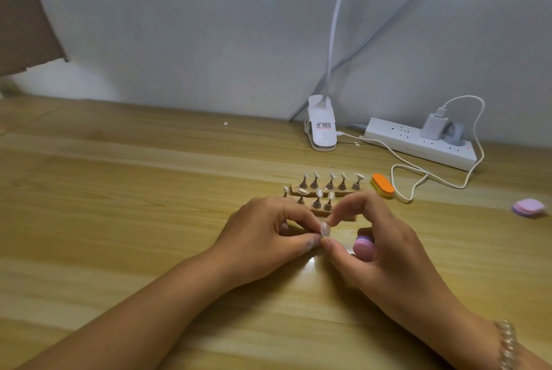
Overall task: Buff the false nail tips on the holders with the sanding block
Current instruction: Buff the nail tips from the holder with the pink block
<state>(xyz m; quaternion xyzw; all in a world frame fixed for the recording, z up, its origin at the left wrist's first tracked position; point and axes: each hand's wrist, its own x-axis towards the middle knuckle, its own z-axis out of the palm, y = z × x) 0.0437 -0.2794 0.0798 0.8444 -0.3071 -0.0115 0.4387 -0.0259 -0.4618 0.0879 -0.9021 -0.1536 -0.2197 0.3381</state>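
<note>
**Now: tip (325,231) pinched, block (364,247) parked**

Fingers first: left hand (268,232) pinches the clear tip between thumb and forefinger. The right hand (385,238) pinches it too, forefinger above and thumb below. Its other fingers curl round the pink block, which sits off the tip.

Judgement: steady the tip by its edges, lay the block flat and stroke lightly.

The holders (328,187) stand just behind on the table (119,190). The lamp clip (322,128) has a label, but the print is too small to read. No other writing is seen.
</note>
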